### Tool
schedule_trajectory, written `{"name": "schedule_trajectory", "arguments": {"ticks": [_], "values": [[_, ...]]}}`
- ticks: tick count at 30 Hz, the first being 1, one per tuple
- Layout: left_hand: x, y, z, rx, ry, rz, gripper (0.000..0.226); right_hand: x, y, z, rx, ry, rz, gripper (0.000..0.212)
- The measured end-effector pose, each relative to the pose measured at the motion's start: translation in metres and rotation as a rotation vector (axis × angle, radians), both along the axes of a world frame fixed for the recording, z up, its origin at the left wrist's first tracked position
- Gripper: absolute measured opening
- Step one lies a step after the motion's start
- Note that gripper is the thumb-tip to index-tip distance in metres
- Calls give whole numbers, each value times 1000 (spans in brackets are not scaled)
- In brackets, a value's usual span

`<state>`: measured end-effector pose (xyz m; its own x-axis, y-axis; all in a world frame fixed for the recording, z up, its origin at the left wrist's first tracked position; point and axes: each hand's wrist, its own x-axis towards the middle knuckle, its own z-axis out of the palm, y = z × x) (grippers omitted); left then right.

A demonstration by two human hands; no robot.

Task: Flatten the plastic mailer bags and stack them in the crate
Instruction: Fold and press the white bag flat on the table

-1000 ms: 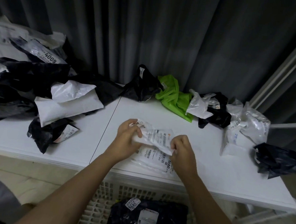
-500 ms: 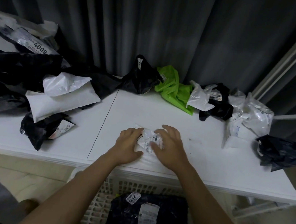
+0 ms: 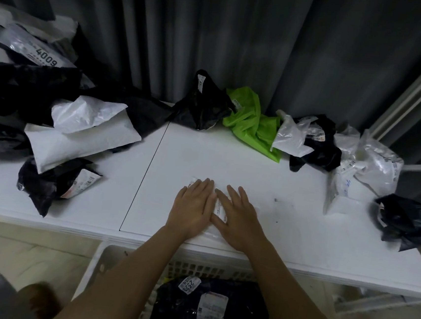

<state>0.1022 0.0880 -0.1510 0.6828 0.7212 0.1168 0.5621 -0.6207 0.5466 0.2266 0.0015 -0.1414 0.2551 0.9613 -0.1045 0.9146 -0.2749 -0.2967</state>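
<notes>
Pressing flat with straight fingers, the left hand [image 3: 192,207] and right hand [image 3: 240,218] are lying side by side on a small white plastic mailer bag with a printed label [image 3: 219,207], at the near edge of the white surface [image 3: 229,161]. Neither grip is closing round anything. The white slotted plastic crate [image 3: 107,257] is sitting just below that edge, holding a flattened black bag [image 3: 238,316]. Judged light, limp and slippery, the mailer is likely best pinched at opposite edges.

Head camera looks forward and down, close over the table [image 3: 230,156].
</notes>
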Motion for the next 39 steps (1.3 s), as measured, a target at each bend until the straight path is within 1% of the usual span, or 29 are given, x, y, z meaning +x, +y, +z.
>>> {"name": "schedule_trajectory", "arguments": {"ticks": [2, 5, 8, 11, 13, 17, 19, 21, 24, 25, 27, 29, 30, 32, 34, 35, 37, 39], "values": [[-1, 1, -5, 11, -12, 0, 78, 1, 0, -2, 13, 24, -2, 86], [-1, 2, -9, 24, -25, -6, 77, 3, 1, -4, 26, 92, -16, 69], [-3, 3, -11, 27, -58, -16, 79, 8, 2, 0, 15, 164, -23, 65], [-5, 5, -14, 13, -77, -34, 92, 13, 3, 3, 12, 236, -46, 64], [-8, 7, -13, 38, -24, -57, 96, 16, 3, 2, 28, 262, -61, 61], [-17, 12, -12, 46, 108, -127, 91, 22, 4, 6, 151, 351, -112, 44], [-19, 16, -8, 20, 180, -155, 91, 22, 6, 9, 171, 330, -93, 39], [-20, 18, 1, -4, 268, -183, 82, 21, 6, 11, 166, 312, -84, 37], [-18, 20, 13, -35, 350, -192, 79, 16, 4, 12, 181, 231, -125, 40], [-17, 19, 16, -46, 357, -184, 80, 12, 2, 15, 210, 203, -181, 44], [-16, 16, 16, -60, 353, -161, 81, -2, -8, 20, 294, 206, -404, 55], [-15, 11, 16, -46, 326, -130, 81, -11, -20, 23, 313, 299, -602, 64], [-16, 9, 15, -26, 315, -112, 80, -14, -25, 20, 296, 388, -643, 67], [-19, 6, 14, 4, 294, -75, 79, -17, -32, 15, 305, 550, -651, 64], [-21, 6, 13, -5, 289, -46, 77, -13, -35, 14, 420, 665, -673, 62], [-23, 6, 14, -15, 297, -44, 77, -10, -37, 16, 477, 718, -686, 65], [-24, 7, 18, -25, 336, -72, 79, -5, -42, 18, 569, 794, -662, 70], [-25, 8, 21, -36, 389, -114, 81, 2, -47, 15, 619, 807, -645, 72]]}}
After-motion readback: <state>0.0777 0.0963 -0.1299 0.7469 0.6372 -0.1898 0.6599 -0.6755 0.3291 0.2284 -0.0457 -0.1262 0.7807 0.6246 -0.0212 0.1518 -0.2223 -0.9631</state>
